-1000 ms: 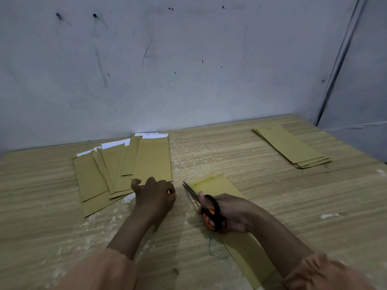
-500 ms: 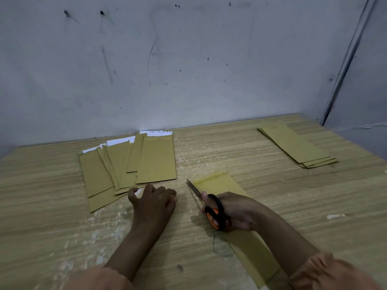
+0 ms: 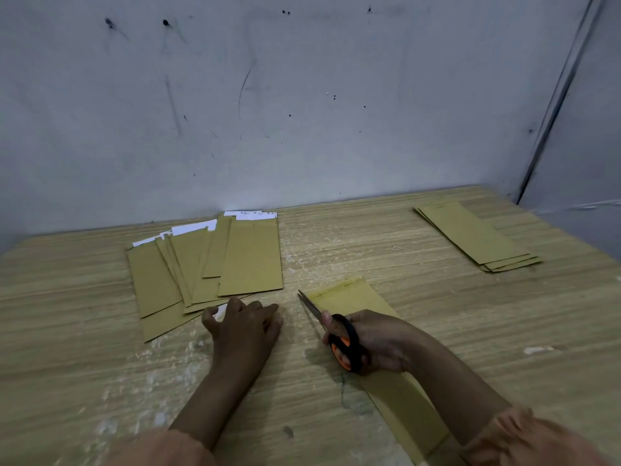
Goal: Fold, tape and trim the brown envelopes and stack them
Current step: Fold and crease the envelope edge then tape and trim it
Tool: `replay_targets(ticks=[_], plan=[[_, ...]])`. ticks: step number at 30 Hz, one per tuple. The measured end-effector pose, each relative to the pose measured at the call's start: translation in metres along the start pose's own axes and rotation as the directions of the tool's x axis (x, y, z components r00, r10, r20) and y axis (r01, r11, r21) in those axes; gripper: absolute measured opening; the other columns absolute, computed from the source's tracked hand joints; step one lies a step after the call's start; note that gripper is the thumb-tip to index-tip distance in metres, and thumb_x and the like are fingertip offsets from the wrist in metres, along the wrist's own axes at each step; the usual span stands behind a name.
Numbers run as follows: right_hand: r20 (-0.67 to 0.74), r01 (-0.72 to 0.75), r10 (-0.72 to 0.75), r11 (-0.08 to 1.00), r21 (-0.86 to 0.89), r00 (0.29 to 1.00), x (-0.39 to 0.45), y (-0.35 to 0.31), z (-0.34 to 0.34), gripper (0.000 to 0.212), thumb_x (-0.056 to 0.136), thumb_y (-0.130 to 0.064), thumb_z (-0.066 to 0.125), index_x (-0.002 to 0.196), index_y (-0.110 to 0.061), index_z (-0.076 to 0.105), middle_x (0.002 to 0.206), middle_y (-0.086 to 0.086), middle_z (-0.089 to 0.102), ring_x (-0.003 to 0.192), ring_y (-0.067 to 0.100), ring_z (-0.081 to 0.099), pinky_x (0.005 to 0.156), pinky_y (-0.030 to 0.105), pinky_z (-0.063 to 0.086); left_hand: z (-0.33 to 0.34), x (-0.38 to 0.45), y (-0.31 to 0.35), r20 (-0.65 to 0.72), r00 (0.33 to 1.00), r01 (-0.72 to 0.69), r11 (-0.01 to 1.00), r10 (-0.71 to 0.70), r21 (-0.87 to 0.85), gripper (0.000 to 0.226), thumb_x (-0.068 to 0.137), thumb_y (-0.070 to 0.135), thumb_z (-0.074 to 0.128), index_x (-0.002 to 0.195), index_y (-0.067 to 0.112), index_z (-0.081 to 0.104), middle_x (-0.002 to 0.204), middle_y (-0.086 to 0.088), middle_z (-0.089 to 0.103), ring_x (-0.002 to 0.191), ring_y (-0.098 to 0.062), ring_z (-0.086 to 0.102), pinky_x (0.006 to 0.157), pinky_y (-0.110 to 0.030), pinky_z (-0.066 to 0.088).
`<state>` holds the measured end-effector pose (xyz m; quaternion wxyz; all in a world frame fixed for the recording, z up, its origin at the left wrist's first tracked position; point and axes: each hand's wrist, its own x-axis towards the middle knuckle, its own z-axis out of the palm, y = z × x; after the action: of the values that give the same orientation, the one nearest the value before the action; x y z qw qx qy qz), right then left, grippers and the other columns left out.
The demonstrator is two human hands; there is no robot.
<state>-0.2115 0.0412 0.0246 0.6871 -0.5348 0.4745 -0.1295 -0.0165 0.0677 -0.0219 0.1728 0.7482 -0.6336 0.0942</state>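
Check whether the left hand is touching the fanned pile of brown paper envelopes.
Cannot tell. In the head view the left hand lies flat on the wooden table, fingers reaching the near edge of the fanned pile of brown paper envelopes; no contact or gap shows plainly.

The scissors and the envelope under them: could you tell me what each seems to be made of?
Scissors: blades look like bare grey metal with a dull sheen; handles look like moulded plastic, black outside, orange inside the loops. Envelope: matte brown paper, probably kraft, thin and flat with crisp edges. Neither is certain in this dim light.
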Motion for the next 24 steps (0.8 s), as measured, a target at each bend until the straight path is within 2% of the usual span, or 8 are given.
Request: replay_targets(ticks=[3, 6, 7, 10, 13, 18, 20, 24], plan=[[0.002, -0.001, 0.001, 1.0, -0.012, 1.0, 0.0, 0.0, 0.0, 0.044, 0.084, -0.055, 0.055, 0.08, -0.011, 0.055, 0.05, -0.004, 0.052, 0.04, 0.005, 0.048, 0.037, 0.015, 0.032, -0.002, 0.003, 0.0, 0.072, 0.997, -0.039, 0.998, 0.036, 0.039, 0.035, 0.098, 0.045, 0.034, 0.127, 0.041, 0.053, 0.111, 0.016, 0.058, 0.119, -0.008, 0.036, 0.093, -0.038, 0.004], [0.008, -0.001, 0.001, 1.0, -0.012, 1.0, 0.001, 0.001, -0.001, 0.043, 0.085, -0.054, 0.056, 0.081, -0.011, 0.055, 0.05, -0.005, 0.052, 0.04, 0.004, 0.048, 0.038, 0.015, 0.033, 0.003, 0.004, -0.005, 0.088, 0.995, -0.058, 0.998, 0.055, 0.035, 0.04, 0.097, 0.047, 0.032, 0.13, 0.037, 0.052, 0.11, 0.016, 0.059, 0.118, -0.009, 0.04, 0.095, -0.039, 0.007], [0.008, 0.0, 0.0, 1.0, -0.013, 1.0, 0.001, 0.001, -0.001, 0.043, 0.085, -0.053, 0.056, 0.081, -0.011, 0.056, 0.05, -0.005, 0.052, 0.04, 0.004, 0.048, 0.038, 0.015, 0.033, 0.002, 0.005, -0.006, 0.074, 0.995, -0.067, 0.997, 0.064, 0.04, 0.044, 0.094, 0.05, 0.032, 0.126, 0.034, 0.058, 0.103, 0.015, 0.063, 0.113, -0.012, 0.047, 0.093, -0.039, 0.011], [0.006, 0.0, 0.0, 1.0, -0.019, 1.0, 0.002, 0.001, -0.001, 0.043, 0.084, -0.054, 0.056, 0.082, -0.011, 0.056, 0.05, -0.005, 0.053, 0.042, 0.004, 0.049, 0.04, 0.016, 0.032, 0.008, 0.005, -0.01, -0.042, 0.989, -0.136, 0.987, 0.14, 0.088, 0.055, 0.074, 0.059, 0.035, 0.093, 0.026, 0.075, 0.07, 0.014, 0.064, 0.079, -0.016, 0.062, 0.078, -0.034, 0.019], [0.007, -0.007, 0.007, 1.0, -0.017, 1.0, 0.002, 0.001, -0.002, 0.044, 0.082, -0.055, 0.056, 0.082, -0.011, 0.057, 0.052, -0.004, 0.052, 0.044, 0.005, 0.048, 0.041, 0.016, 0.032, 0.002, 0.005, -0.009, -0.058, 0.993, -0.103, 0.992, 0.107, 0.067, 0.057, 0.066, 0.067, 0.038, 0.082, 0.027, 0.075, 0.067, 0.013, 0.063, 0.073, -0.017, 0.063, 0.073, -0.033, 0.019], [0.024, -0.025, 0.025, 1.0, -0.009, 0.999, 0.001, 0.0, -0.001, 0.055, 0.066, -0.062, 0.058, 0.084, -0.01, 0.056, 0.054, -0.003, 0.052, 0.044, 0.006, 0.048, 0.041, 0.016, 0.031, -0.01, 0.008, -0.002, -0.091, 0.996, -0.019, 0.998, 0.013, -0.059, 0.052, 0.066, 0.064, 0.039, 0.087, 0.028, 0.07, 0.076, 0.012, 0.056, 0.086, -0.019, 0.056, 0.081, -0.035, 0.019], [0.03, -0.034, 0.034, 0.999, 0.003, 0.999, 0.001, -0.001, -0.002, 0.062, 0.063, -0.066, 0.056, 0.088, -0.009, 0.056, 0.054, -0.003, 0.053, 0.044, 0.006, 0.049, 0.041, 0.016, 0.031, -0.018, 0.015, 0.004, -0.032, 0.999, 0.03, 0.997, -0.032, -0.071, 0.047, 0.07, 0.056, 0.033, 0.097, 0.032, 0.064, 0.084, 0.015, 0.046, 0.101, -0.013, 0.046, 0.089, -0.036, 0.014], [0.06, -0.059, 0.058, 0.998, 0.017, 0.996, -0.001, -0.003, -0.002, 0.069, 0.06, -0.071, 0.05, 0.092, -0.009, 0.054, 0.056, -0.003, 0.051, 0.044, 0.005, 0.048, 0.044, 0.015, 0.029, -0.021, 0.035, 0.016, 0.138, 0.99, -0.008, 0.995, 0.022, -0.101, 0.043, 0.085, 0.046, 0.025, 0.104, 0.041, 0.063, 0.103, 0.014, 0.041, 0.119, -0.01, 0.03, 0.097, -0.037, 0.006]])
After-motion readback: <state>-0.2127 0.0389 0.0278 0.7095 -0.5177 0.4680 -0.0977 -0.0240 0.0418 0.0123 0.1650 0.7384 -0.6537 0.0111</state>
